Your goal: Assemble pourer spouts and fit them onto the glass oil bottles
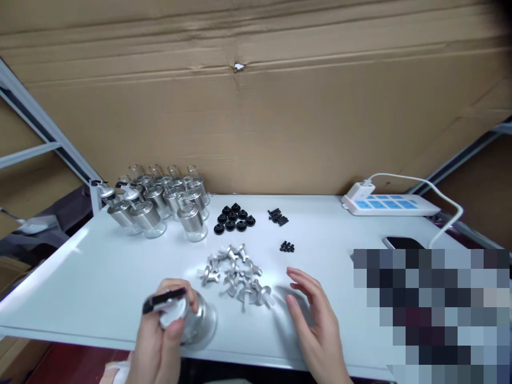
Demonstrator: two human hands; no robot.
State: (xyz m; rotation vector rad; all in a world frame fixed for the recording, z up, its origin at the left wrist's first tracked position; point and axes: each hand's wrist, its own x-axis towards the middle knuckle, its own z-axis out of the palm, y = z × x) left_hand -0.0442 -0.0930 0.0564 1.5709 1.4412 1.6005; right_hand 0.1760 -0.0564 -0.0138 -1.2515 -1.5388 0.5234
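Observation:
My left hand (170, 320) grips a glass bottle (205, 325) near its top, close to the table's front edge. The bottle carries a silver pouring cap with a black lever (164, 300) and leans a little. My right hand (314, 320) is open over the table, fingers apart, holding nothing. Between the hands and slightly farther back lies a pile of silver metal spout caps (240, 274). Behind it sit several black round stoppers (232, 217), a few small black strips (278, 216) and a cluster of tiny black caps (287, 246).
Several glass bottles with metal bands (190, 216) stand at the back left; two wear pouring caps. A white power strip (392, 205) with a plugged-in charger and cable lies at the back right, near a phone (404, 243). Cardboard (280, 133) walls the back.

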